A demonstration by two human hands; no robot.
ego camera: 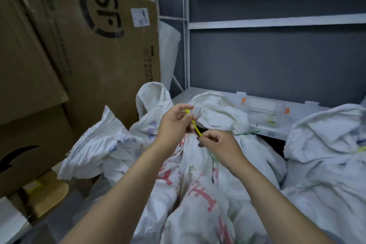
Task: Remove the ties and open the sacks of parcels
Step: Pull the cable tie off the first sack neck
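Head view is showing both hands raised over a heap of white woven sacks. The left hand (175, 125) is pinching the upper end of a yellow tie (195, 124) between thumb and curled fingers, and the right hand (218, 145) is pinching its lower end, so the tie is running slantwise between them, just above the gathered neck of the red-printed sack (198, 188) lying nearest the person. Whether the tie is looping that neck or hanging free cannot be told, since the hands are hiding the spot. Behind it, a second sack (217, 113) is standing with its neck cinched by a green tie (247, 133), its top flopping over. Another sack (326, 136) is slumping at the right, and a blue-printed sack (99, 144) is lying crumpled at the left. All are bulging, but the cloth is hiding whatever is inside. Large cardboard boxes (99, 49) are leaning at the left, and a grey metal shelf (277, 22) is standing behind
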